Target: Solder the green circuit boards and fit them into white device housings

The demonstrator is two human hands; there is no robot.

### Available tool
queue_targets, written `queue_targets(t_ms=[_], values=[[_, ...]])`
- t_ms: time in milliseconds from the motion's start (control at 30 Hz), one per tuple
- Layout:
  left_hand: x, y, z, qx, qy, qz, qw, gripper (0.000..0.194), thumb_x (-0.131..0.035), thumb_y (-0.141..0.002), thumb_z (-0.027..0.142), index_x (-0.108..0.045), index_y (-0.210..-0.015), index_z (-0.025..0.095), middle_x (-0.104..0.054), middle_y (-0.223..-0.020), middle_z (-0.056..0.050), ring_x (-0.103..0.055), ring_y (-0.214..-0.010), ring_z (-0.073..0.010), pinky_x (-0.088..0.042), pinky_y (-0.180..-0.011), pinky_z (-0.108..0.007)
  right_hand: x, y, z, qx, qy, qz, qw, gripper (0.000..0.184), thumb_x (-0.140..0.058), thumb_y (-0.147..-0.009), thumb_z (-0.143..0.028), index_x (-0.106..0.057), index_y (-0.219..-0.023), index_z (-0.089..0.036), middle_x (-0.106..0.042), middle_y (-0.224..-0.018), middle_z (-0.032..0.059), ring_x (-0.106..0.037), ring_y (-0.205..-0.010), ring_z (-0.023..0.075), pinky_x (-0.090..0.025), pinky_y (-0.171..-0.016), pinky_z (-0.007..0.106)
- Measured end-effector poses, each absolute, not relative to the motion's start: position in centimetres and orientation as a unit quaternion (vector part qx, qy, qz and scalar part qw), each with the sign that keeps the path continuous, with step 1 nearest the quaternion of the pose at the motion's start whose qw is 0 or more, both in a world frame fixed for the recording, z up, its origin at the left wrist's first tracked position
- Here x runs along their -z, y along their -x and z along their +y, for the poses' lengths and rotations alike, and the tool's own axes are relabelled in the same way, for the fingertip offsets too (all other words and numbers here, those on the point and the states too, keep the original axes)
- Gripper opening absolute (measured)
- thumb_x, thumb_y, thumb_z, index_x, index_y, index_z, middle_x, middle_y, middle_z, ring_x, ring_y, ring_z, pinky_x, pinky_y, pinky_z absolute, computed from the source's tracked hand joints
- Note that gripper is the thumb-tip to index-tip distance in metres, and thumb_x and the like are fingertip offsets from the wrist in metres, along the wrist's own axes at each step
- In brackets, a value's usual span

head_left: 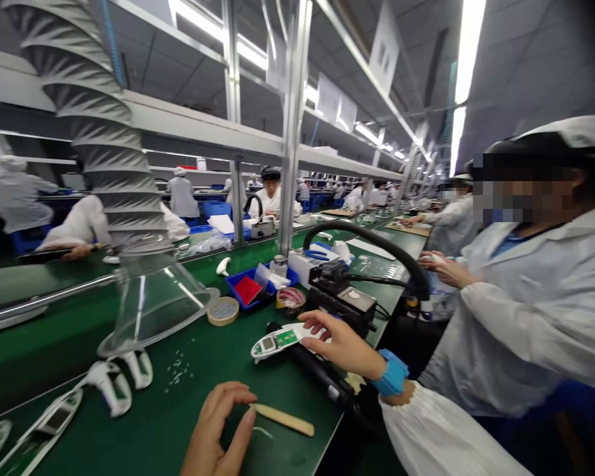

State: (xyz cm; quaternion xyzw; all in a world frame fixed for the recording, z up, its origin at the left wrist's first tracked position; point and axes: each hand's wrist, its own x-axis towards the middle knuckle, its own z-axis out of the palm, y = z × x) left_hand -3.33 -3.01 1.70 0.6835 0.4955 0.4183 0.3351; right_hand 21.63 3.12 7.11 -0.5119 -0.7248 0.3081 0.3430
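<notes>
My right hand (340, 344), with a blue strap round its wrist, grips the far end of a white plastic housing (258, 349). A green circuit board (286, 339) and a small grey screen show in the housing's open face. It is held over a black tube-like handle (322, 377), and my fingers cover its right end. Low in the view, the thumb and forefinger of my left hand (223, 423) close at the narrow tip of a flat wooden stick (287, 420). The rest of the stick lies along the green bench (178, 436).
More white housings (110, 390) lie at the left, near tiny scattered bits (178, 370). A clear extraction hood (153, 304) hangs above. Behind are tape rolls (223, 311), a blue tray (250, 304) and a black machine (347, 297). A co-worker (525, 291) stands close at the right.
</notes>
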Motion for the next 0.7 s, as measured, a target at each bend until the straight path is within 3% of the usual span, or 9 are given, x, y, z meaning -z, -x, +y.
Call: queue_targets(t_ms=[200,367,500,700], values=[[-1.3,2.8,-2.5,-0.389,-0.6,0.499,0.49,0.042,-0.047,-0.078,0.058,-0.056,-0.088,0.019,-0.053,-0.084,-0.004,-0.053,-0.078,-0.0184,-0.045,-0.069,-0.029,-7.1,-20.1,6.0,-0.205,0.483,-0.825,0.211,0.058,-0.07,-0.064,-0.024,-0.052,-0.12,-0.017,-0.053,-0.115,0.0113,-0.045,-0.107,0.0277,-0.036,-0.091,0.043],[-0.5,2.9,-2.2,-0.418,-0.537,0.469,0.563,0.039,-0.057,-0.074,0.055,-0.056,-0.086,0.017,-0.053,-0.081,-0.001,-0.051,-0.081,-0.0169,-0.042,-0.076,-0.029,-7.2,-18.8,8.0,-0.157,0.462,-0.863,0.128,0.047,-0.076,-0.058,-0.021,-0.065,-0.104,-0.018,-0.061,-0.096,0.0087,-0.054,-0.093,0.0273,-0.042,-0.083,0.04],[-0.4,2.9,-2.1,-0.434,-0.496,0.46,0.595,0.04,-0.063,-0.071,0.052,-0.059,-0.089,0.016,-0.057,-0.088,-0.003,-0.053,-0.088,-0.018,-0.041,-0.083,-0.03,-6.9,-17.9,7.2,-0.12,0.467,-0.865,0.137,0.043,-0.076,-0.062,-0.023,-0.064,-0.103,-0.018,-0.061,-0.092,0.0075,-0.055,-0.088,0.0243,-0.044,-0.08,0.036],[-1.8,2.3,-2.6,-0.462,-0.419,0.379,0.684,0.048,-0.067,-0.073,0.042,-0.054,-0.11,0.015,-0.059,-0.107,-0.01,-0.052,-0.103,-0.0206,-0.037,-0.096,-0.034,-5.8,-13.6,1.8,-0.094,0.501,-0.83,0.225,0.03,-0.062,-0.077,-0.029,-0.058,-0.103,-0.016,-0.059,-0.095,0.0089,-0.054,-0.09,0.0236,-0.044,-0.078,0.036]])
